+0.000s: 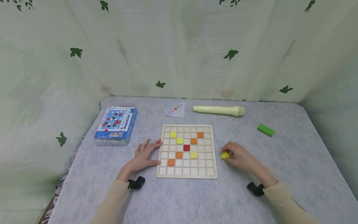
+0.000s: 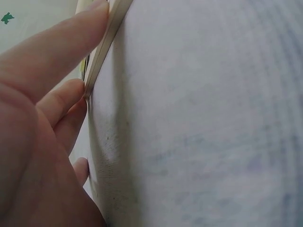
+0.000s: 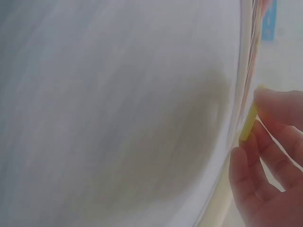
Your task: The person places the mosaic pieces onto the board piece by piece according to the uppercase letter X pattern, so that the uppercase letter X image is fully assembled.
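Note:
A square wooden grid board (image 1: 186, 175) lies in the middle of the table, with yellow, orange and a single red tile (image 1: 186, 147) set in its cells in crossing diagonals. My left hand (image 1: 144, 157) rests at the board's left edge, fingers spread, thumb and fingertips touching the rim. To the right of the board, my right hand (image 1: 241, 157) pinches a yellow tile (image 1: 225, 155) between thumb and fingers, apart from the board in the head view. In the right wrist view the same yellow tile (image 3: 249, 120) shows edge-on between the fingertips.
A small pattern card (image 1: 175, 109) lies behind the board, beside a pale yellow microphone-shaped stick (image 1: 218, 110). At the back left sits a blue box (image 1: 115, 126) with a molecule picture. A green block (image 1: 265, 130) lies at the right. A patterned curtain (image 1: 179, 46) hangs behind the table.

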`<state>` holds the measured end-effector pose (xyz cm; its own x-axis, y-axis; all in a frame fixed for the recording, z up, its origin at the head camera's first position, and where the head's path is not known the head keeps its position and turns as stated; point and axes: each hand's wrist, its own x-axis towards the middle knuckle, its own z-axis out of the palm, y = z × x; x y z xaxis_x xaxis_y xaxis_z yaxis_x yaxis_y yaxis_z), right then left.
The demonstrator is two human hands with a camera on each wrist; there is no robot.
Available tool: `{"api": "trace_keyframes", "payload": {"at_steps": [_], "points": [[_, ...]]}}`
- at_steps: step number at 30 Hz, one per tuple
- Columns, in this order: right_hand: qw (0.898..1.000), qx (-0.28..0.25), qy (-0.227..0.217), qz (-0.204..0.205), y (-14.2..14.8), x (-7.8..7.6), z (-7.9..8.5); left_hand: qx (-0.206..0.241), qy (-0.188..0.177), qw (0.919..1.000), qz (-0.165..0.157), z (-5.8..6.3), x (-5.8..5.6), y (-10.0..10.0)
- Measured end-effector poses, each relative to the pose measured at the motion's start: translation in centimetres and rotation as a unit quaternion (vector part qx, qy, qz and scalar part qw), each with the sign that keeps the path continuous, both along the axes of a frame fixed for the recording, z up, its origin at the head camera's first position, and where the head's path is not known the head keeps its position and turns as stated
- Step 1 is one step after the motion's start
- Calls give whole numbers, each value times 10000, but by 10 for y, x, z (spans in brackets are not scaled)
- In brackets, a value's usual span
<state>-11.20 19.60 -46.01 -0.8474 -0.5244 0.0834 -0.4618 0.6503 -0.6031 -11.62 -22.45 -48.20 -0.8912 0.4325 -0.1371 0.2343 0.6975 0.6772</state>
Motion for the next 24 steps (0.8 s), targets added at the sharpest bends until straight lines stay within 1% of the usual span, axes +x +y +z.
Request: {"api": "trace_keyframes", "payload": {"at_steps": [5, 9, 14, 19, 22, 24], "points": [[9980, 66, -229, 583, -40, 6, 4, 74, 25, 10000, -8, 0, 0, 0], [9958, 251, -214, 850, -62, 8, 4, 75, 29, 10000, -7, -1, 0, 1], [9953, 536, -42, 803, -75, 10, 1, 50, 26, 10000, -6, -1, -1, 2], [9955, 563, -36, 758, -77, 10, 0, 64, 35, 10000, -14, 1, 0, 2], [9966, 463, -199, 658, -76, 10, 0, 79, 41, 10000, -11, 0, 0, 2], [9976, 298, -371, 503, -73, 11, 2, 73, 54, 10000, -15, -1, -1, 1]]}}
